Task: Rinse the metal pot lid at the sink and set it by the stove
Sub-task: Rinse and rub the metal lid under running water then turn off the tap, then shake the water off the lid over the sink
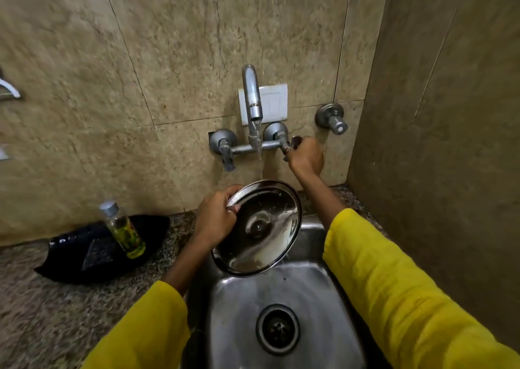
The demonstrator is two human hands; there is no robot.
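The metal pot lid [257,228] is held tilted over the far end of the stainless sink [284,298], underside toward the camera, its upper rim beneath the water stream [258,146] falling from the wall-mounted tap spout [252,95]. The left hand [215,219] grasps the lid at its 9 o'clock rim, fingers curled over the edge and thumb pressed on the inner face. The right hand [305,156] is closed around the right tap handle [287,146], at 1 o'clock from the lid. Both arms wear yellow sleeves [394,290].

The sink drain [277,328] lies at 6 o'clock from the lid — the basin is wet. The counter [42,298] is speckled granite. On it, at 9 o'clock from the lid, a black dish [92,253] carries a clear bottle [123,230] of yellow-green liquid, leaning. The walls are beige stone tile [168,45]; a white switch plate [273,101] sits behind the spout, and a separate valve knob [333,119] is mounted at 2 o'clock from the lid.
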